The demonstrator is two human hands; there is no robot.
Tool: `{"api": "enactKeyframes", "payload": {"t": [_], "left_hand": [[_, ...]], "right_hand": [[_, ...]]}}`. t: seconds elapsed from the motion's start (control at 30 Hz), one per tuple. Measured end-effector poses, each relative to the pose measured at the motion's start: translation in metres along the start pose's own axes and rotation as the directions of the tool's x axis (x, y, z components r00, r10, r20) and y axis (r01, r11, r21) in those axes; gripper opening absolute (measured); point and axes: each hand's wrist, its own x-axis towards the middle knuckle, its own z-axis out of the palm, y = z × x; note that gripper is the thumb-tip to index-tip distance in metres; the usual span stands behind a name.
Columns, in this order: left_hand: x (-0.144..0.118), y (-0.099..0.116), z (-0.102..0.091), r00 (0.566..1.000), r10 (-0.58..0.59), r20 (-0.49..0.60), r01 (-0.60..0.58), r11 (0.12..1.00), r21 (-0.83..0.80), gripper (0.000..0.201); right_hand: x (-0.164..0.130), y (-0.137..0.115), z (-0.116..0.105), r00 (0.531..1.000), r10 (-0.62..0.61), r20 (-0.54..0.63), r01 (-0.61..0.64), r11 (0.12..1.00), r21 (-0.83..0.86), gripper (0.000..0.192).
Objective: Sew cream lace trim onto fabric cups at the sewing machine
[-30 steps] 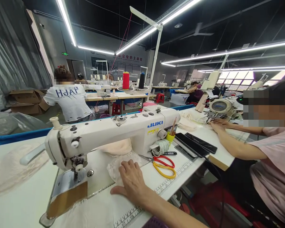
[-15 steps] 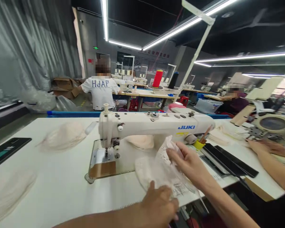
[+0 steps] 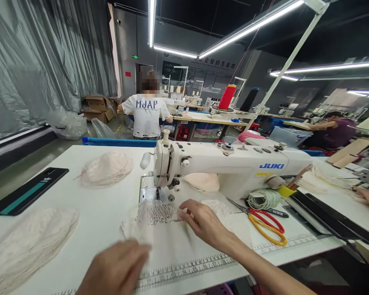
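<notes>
Two scissors (image 3: 266, 223), two thread cones (image 3: 227, 97)

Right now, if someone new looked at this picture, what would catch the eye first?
Probably the long white JUKI sewing machine across the middle of the white table. In front of its needle, both hands, the right hand and the blurred left hand, rest on a pale lace fabric piece. To the right lie red-and-yellow-handled scissors.

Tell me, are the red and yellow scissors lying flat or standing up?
Lying flat: the scissors rest on the table beside the sewing machine.
</notes>
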Motion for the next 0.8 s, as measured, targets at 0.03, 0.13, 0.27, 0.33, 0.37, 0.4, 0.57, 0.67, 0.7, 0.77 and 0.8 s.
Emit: {"api": "enactKeyframes", "payload": {"t": [0.03, 0.13, 0.27, 0.33, 0.37, 0.4, 0.57, 0.67, 0.7, 0.77, 0.8], "left_hand": [[0.015, -0.012, -0.003, 0.993, -0.103, -0.057, 0.106, 0.994, 0.039, 0.028], [0.061, -0.041, -0.006, 0.949, -0.311, -0.057, 0.314, 0.946, 0.077, 0.031], [0.084, -0.059, 0.000, 0.929, -0.367, 0.045, 0.367, 0.930, 0.020, 0.046], [0.080, -0.060, 0.003, 0.911, -0.400, 0.100, 0.404, 0.915, -0.025, 0.045], [0.076, -0.059, 0.004, 0.903, -0.411, 0.125, 0.419, 0.907, -0.047, 0.043], [0.072, -0.056, 0.005, 0.898, -0.411, 0.155, 0.427, 0.900, -0.085, 0.041], [0.065, -0.042, 0.002, 0.899, -0.317, 0.302, 0.424, 0.802, -0.421, 0.028], [0.071, -0.037, 0.000, 0.903, -0.288, 0.319, 0.415, 0.780, -0.469, 0.024], [0.072, -0.036, 0.000, 0.909, -0.275, 0.312, 0.402, 0.772, -0.492, 0.027], [0.075, -0.037, -0.001, 0.926, -0.239, 0.293, 0.368, 0.749, -0.550, 0.037], [0.075, -0.039, -0.001, 0.931, -0.232, 0.280, 0.355, 0.745, -0.564, 0.042]], "right_hand": [[0.003, 0.003, 0.002, 1.000, 0.008, -0.006, -0.008, 0.999, -0.032, 0.016], [0.016, 0.003, 0.016, 0.999, -0.010, -0.042, 0.007, 0.998, -0.068, 0.014], [0.034, -0.007, 0.038, 0.996, -0.082, -0.031, 0.079, 0.992, -0.095, 0.021], [0.036, -0.010, 0.043, 0.991, -0.137, -0.001, 0.136, 0.987, -0.081, 0.025], [0.035, -0.011, 0.043, 0.987, -0.162, 0.018, 0.163, 0.985, -0.056, 0.021], [0.033, -0.011, 0.042, 0.983, -0.182, 0.037, 0.183, 0.983, -0.018, 0.016], [0.023, -0.013, 0.028, 0.980, -0.177, 0.089, 0.148, 0.953, 0.266, 0.010], [0.026, -0.013, 0.026, 0.977, -0.173, 0.126, 0.116, 0.924, 0.364, 0.014], [0.028, -0.012, 0.027, 0.978, -0.163, 0.134, 0.101, 0.919, 0.382, 0.014], [0.032, -0.010, 0.031, 0.983, -0.130, 0.132, 0.063, 0.904, 0.422, 0.010], [0.033, -0.008, 0.032, 0.985, -0.114, 0.126, 0.046, 0.894, 0.446, 0.007]]}}
